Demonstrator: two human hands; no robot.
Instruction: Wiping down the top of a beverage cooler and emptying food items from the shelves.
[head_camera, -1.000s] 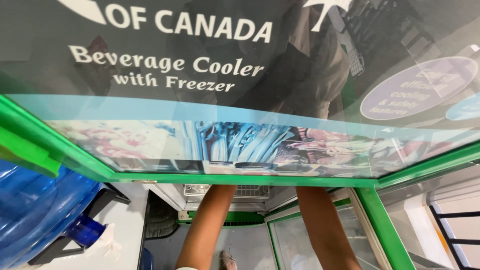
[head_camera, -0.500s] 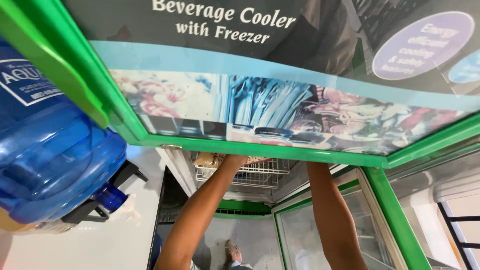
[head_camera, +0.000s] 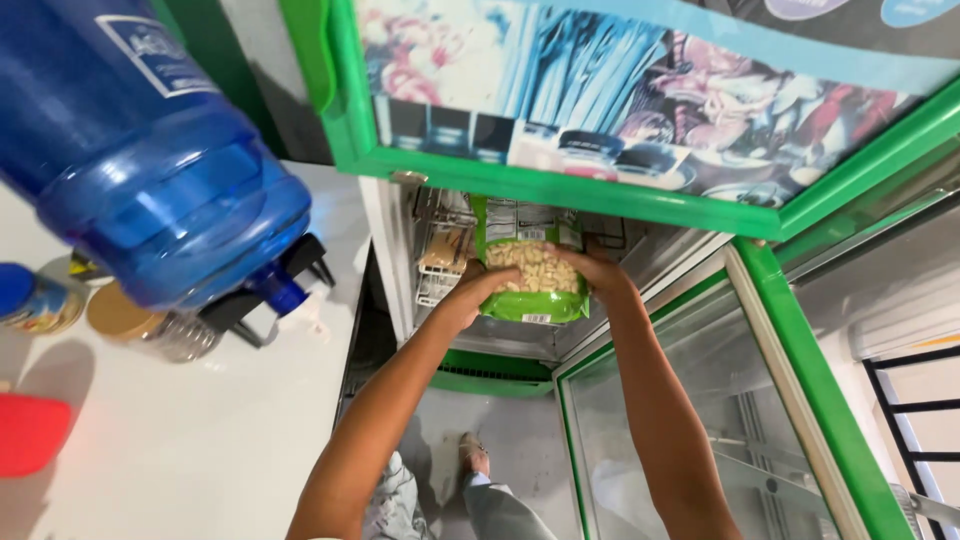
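Observation:
Both my hands hold a green bag of pale nuts (head_camera: 530, 270) with a clear window, just in front of the open compartment of a green-framed cooler (head_camera: 560, 190). My left hand (head_camera: 468, 290) grips the bag's left edge. My right hand (head_camera: 598, 272) grips its right edge. Behind the bag a white wire basket (head_camera: 440, 255) sits inside the compartment. The raised upper glass door with printed pictures (head_camera: 640, 100) hangs above my hands.
A large blue water bottle (head_camera: 150, 160) lies tilted on a black stand on the white counter (head_camera: 200, 440) at left, with a jar (head_camera: 150, 325), a blue-lidded container (head_camera: 30, 300) and a red object (head_camera: 30, 432) nearby. The lower glass door (head_camera: 690, 420) stands at right. My feet show on the grey floor (head_camera: 480, 470).
My view has dropped from the cooler's upper door to the compartment. My hands, reaching inside before, have come out holding the green bag of nuts.

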